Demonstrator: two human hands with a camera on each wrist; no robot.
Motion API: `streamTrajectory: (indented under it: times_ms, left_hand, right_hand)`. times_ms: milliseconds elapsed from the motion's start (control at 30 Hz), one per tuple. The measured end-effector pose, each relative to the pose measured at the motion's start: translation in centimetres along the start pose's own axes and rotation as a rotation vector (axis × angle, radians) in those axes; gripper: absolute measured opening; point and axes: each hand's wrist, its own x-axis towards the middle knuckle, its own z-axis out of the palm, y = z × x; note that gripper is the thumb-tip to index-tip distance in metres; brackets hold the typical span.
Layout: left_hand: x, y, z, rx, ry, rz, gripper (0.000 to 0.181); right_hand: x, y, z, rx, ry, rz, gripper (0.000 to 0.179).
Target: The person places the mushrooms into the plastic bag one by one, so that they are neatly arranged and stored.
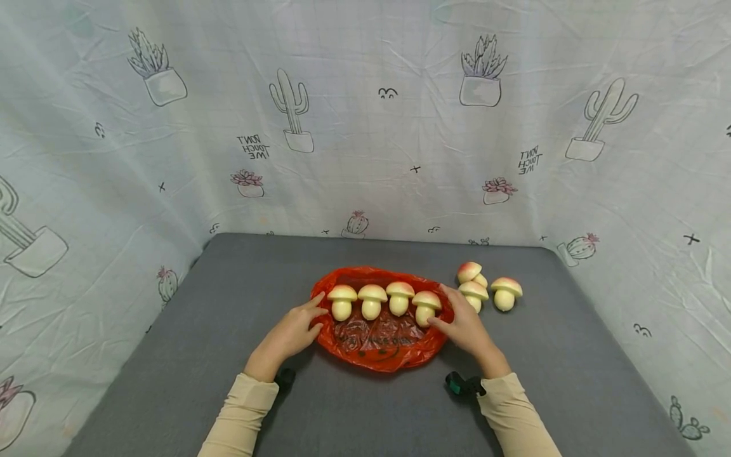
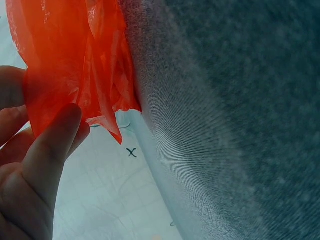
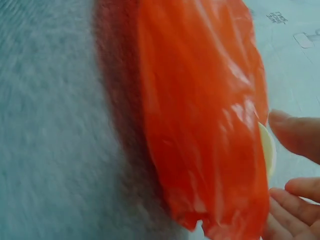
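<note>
Sleeves (image 1: 240,412) nearest in head view; left hand (image 1: 292,329) at left rim of red bag (image 1: 385,365) on grey table (image 1: 171,374), right hand (image 1: 465,322) at right rim; four mushrooms (image 1: 371,301) in row inside bag, other mushrooms (image 1: 505,294) on table beyond right hand

Left wrist: bag edge held between thumb and fingers

Right wrist: thumb, fingers apart, pale cap edge between; cannot tell whether gripping
</note>
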Motion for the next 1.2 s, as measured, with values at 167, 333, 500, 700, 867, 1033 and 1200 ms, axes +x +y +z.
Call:
streamTrajectory:
  times_ms: [167,333,500,700,867,1033,1200]
  left_hand:
    - [0.1,0.0,0.0,0.001,0.003,0.007,0.031]
    - [0.0,-0.1,0.0,0.006,-0.001,0.007,0.032]
    - [0.0,-0.2,0.0,0.015,-0.001,0.012,0.032]
    - [0.1,-0.1,0.0,0.016,0.000,0.014,0.031]
    - [0.1,-0.1,0.0,0.017,0.003,0.015,0.031]
    - [0.1,-0.2,-0.1,0.016,-0.008,0.005,0.031]
    - [0.1,-0.1,-0.1,0.009,-0.026,-0.006,0.031]
  right_hand:
    - [-0.4,0.5,-1.1,0.025,0.054,-0.029,0.075]
    - [-0.8,1.5,-2.2,0.037,0.124,-0.031,0.076]
    - [-1.1,2.6,-3.6,0.057,0.194,-0.018,0.077]
    - [-1.7,4.1,-5.2,0.044,0.241,0.040,0.075]
    - [-2.2,5.6,-6.1,0.097,0.263,0.062,0.074]
    - [-2.5,7.5,-7.2,0.110,0.262,0.130,0.075]
    - [-2.1,9.5,-8.0,0.089,0.210,0.200,0.078]
